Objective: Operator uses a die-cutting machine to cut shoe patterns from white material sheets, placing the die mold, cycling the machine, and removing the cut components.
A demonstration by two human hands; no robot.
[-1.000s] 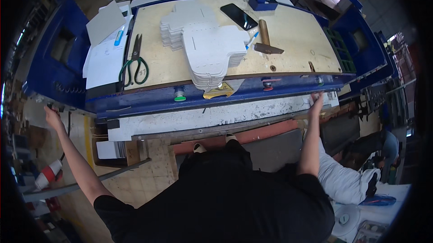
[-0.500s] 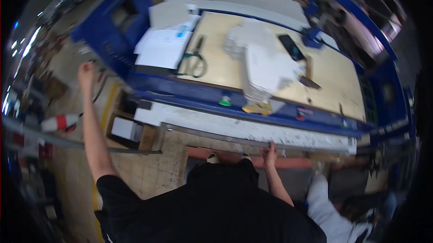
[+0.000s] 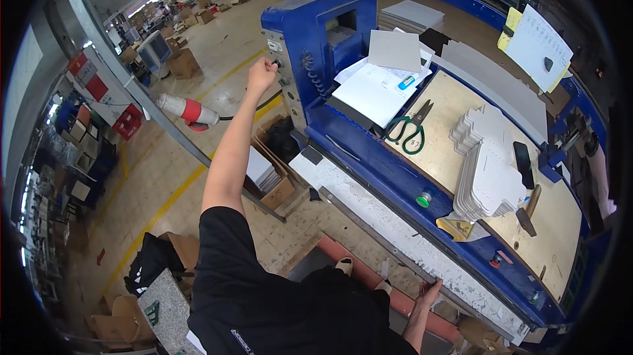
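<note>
At the left end of a blue machine (image 3: 273, 22), my left hand (image 3: 262, 75) is closed, its fingertips on a small black knob (image 3: 276, 63) on the machine's side panel. Lower right, my right hand (image 3: 428, 294) grips the grey metal bar (image 3: 376, 233) running along the white ledge's front; some fingers are hidden. On the wooden bed (image 3: 422, 157) are a stack of white die-cut card sheets (image 3: 484, 170), green-handled scissors (image 3: 407, 136), a black phone (image 3: 523, 164) and a wooden-handled hammer (image 3: 527, 213). Neither hand touches these.
Papers (image 3: 376, 94) lie at the bed's left corner. A green button (image 3: 423, 199) and a red button (image 3: 496, 260) sit on the front rail. A red-and-white plug connector (image 3: 188, 111) hangs by a grey metal pole (image 3: 165, 124). A cardboard box (image 3: 280, 187) stands below the machine's left end.
My view has swung left, so the machine now appears farther right and slanted. The left hand stays at the knob and the right hand at the bar. The picture is sharper.
</note>
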